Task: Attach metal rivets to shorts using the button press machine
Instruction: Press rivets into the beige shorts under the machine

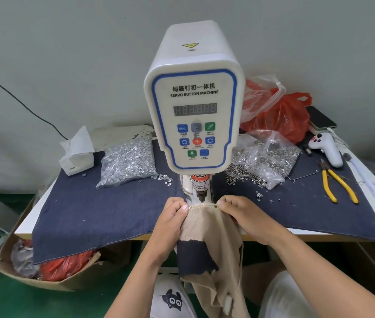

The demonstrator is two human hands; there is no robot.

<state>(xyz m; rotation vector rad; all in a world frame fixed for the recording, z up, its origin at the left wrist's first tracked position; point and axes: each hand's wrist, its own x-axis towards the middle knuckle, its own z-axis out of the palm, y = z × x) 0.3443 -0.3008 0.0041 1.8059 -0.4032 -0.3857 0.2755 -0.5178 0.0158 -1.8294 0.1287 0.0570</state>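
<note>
Under the button press machine [194, 115] we pinch the tan shorts [207, 222] taut: our left hand [172, 216] and right hand [239, 213] each grip its top edge. Two rivets [189, 206] sit there.

Tan shorts [207, 220] with a navy patch; white press machine [194, 99] edged in blue; navy denim cloth [90, 210] over the worktop; yellow-handled pliers [337, 184]; red bag [282, 118]; rivets [128, 161] seemingly silver.
</note>
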